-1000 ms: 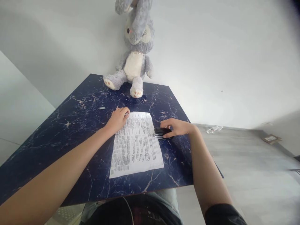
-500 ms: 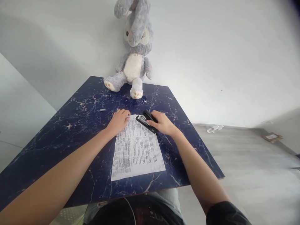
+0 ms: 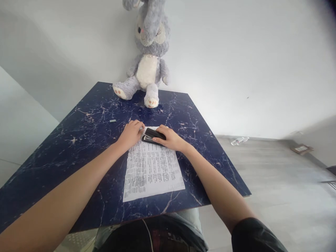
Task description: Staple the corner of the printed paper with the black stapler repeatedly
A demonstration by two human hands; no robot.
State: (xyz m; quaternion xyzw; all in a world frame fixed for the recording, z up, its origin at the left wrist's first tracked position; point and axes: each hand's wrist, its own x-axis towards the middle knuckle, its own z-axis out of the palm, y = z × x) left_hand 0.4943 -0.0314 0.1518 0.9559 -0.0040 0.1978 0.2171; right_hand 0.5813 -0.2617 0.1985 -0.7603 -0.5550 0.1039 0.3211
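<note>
Left hand (image 3: 132, 133) at a printed sheet (image 3: 154, 169), stapler (image 3: 152, 133) in the right hand (image 3: 171, 138).
On the blue counter (image 3: 52, 157), a small pale strip (image 3: 112, 120) lies between the left edge and the left hand, whose fingers curl at the sheet's far-left corner; whether they pinch it, I cannot tell. The sheet stretches toward the counter's near edge. The stapler sits over the sheet's far end, nose leftward, the right fingers wrapped around it.

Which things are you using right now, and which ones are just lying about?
In use:
black stapler, held in the right hand
printed sheet, with the left hand at its far left corner

Just lying about:
plush rabbit, sitting at the table's far end
small grey strip on the table, too small to identify
clear plastic item and brown package, on the floor
</note>
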